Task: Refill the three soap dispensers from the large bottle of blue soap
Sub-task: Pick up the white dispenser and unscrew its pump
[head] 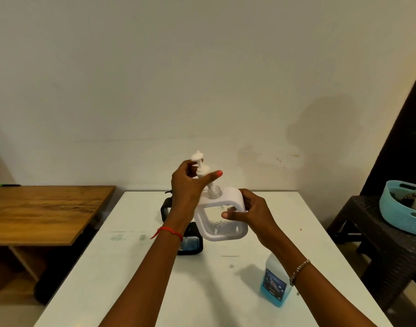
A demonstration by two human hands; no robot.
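Observation:
My right hand (250,211) grips the right side of a white square soap dispenser (222,233), held tilted above the white table (131,279). My left hand (188,187) pinches the white pump head (200,165), lifted out so its tube rises from the clear bottle neck (214,191). Two black dispensers stand on the table behind my left arm: one (165,208) farther back, one (190,241) nearer with blue inside. The large bottle of blue soap (275,284) stands at the near right, partly behind my right forearm.
A wooden table (44,213) sits lower at the left. At the right, a dark wicker stand (377,234) carries a light blue basket (400,208). A plain wall rises directly behind the white table.

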